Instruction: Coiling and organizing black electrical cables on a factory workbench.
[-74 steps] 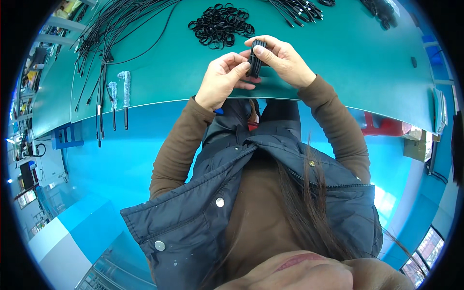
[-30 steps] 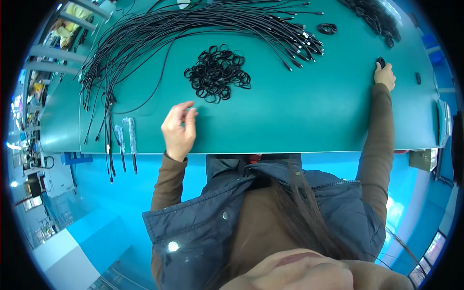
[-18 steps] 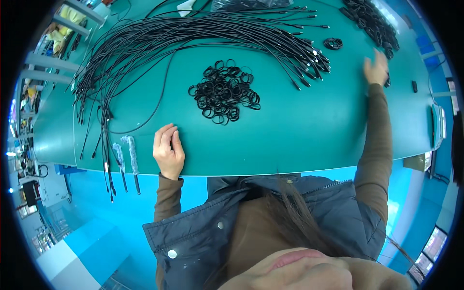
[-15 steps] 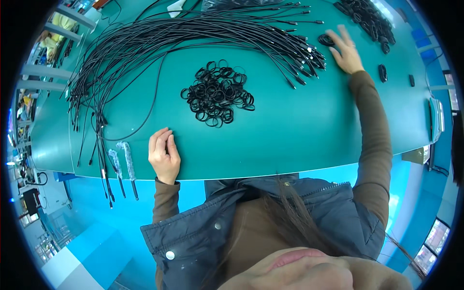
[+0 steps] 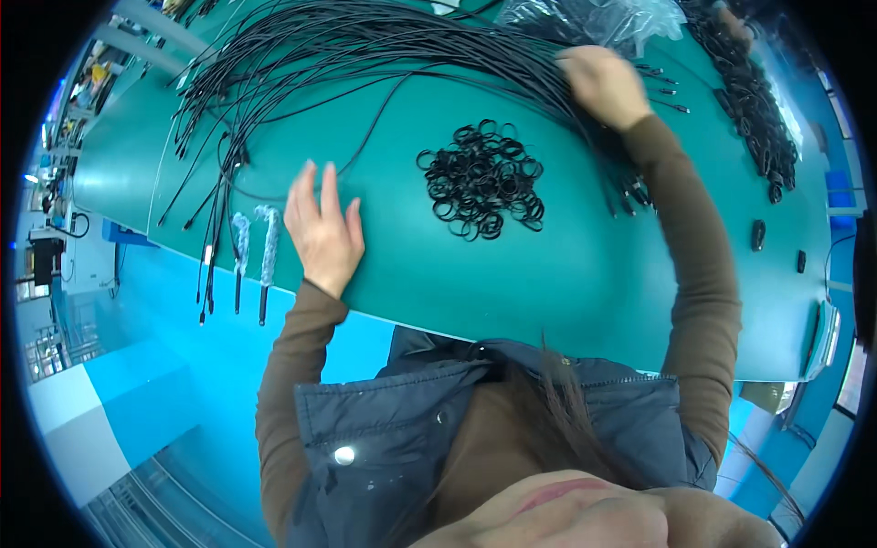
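Observation:
My right hand (image 5: 605, 87) is over the right part of a long bundle of black cables (image 5: 365, 36). It is blurred, and its fingertips are hidden. Past my wrist, several cable plugs (image 5: 635, 194) stick out beside the sleeve. My left hand (image 5: 324, 224) is held above the green table near its front edge, fingers spread and holding nothing. Between the hands lies a loose heap of small black rings (image 5: 484, 181). To the left of my left hand, two thin tools with wrapped pale handles (image 5: 269, 242) lie across the table edge.
At the far right is a long pile of coiled black cables (image 5: 763, 137), with two small black pieces (image 5: 758, 236) nearer me. A clear plastic bag (image 5: 594, 23) sits behind the bundle. Cable ends (image 5: 203, 292) hang over the front edge at left.
My right hand has moved left from beside a small coil onto the cable bundle. My left hand has risen forward and spread its fingers. The view has turned; the coil is out of sight.

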A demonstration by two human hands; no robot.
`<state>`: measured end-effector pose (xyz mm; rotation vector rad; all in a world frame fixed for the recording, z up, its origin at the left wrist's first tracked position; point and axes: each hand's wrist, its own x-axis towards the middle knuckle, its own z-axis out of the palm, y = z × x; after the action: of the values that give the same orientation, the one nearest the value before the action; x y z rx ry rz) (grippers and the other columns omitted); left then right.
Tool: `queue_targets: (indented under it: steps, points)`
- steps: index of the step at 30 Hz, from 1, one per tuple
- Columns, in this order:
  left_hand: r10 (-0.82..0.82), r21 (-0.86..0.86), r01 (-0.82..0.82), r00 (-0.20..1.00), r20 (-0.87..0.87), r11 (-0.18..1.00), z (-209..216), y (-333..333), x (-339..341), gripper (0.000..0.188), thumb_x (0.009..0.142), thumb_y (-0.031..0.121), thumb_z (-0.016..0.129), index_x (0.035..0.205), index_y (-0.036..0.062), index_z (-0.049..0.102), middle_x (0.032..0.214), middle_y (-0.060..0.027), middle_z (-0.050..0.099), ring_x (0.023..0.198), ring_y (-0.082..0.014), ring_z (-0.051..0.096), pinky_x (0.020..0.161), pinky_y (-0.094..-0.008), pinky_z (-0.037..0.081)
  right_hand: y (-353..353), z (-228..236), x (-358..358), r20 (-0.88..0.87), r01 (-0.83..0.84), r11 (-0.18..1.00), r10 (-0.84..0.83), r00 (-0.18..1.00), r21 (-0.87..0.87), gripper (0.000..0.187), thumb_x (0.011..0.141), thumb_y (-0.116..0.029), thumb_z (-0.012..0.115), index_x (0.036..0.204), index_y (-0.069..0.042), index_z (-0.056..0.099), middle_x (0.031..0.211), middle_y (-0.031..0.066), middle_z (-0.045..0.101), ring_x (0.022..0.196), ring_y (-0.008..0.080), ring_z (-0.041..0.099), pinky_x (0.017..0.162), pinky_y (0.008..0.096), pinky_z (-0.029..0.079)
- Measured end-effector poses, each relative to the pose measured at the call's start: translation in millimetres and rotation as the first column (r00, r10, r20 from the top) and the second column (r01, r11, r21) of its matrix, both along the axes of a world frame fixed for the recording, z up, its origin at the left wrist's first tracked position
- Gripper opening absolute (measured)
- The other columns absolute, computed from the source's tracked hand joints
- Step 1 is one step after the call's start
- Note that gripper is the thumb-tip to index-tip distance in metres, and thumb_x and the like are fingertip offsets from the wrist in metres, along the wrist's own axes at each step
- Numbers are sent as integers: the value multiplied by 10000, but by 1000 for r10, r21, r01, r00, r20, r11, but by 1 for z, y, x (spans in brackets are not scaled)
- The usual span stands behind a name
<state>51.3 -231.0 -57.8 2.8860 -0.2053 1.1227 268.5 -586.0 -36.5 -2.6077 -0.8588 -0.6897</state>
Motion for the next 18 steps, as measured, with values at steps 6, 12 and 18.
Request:
queue_targets:
  steps: [6,12,18]
  points:
    - [4,244,28,991,-131,969,12,43,50,152,746,96,591,883,82,525,814,-91,557,779,-295,561,785,-406,480,221,-19,-64,226,-370,917,333,915,146,265,808,-175,626,1065,-112,645,1046,60,678,931,296,624,825,404,509]
    - [-365,-208,319,898,-246,925,62,46,73,297,872,230,604,1099,47,546,997,-140,588,860,-337,607,722,-415,507,238,22,-57,-444,-370,928,345,827,32,148,819,-209,600,904,-98,647,835,139,675,721,403,612,687,459,504]
    - [-95,126,237,740,-666,963,12,105,29,325,875,323,611,1037,52,533,876,-147,624,701,-364,608,593,-438,483,231,26,-66,-530,-401,913,307,791,-70,402,699,-182,582,1096,-159,644,1046,71,681,954,320,628,802,440,517]
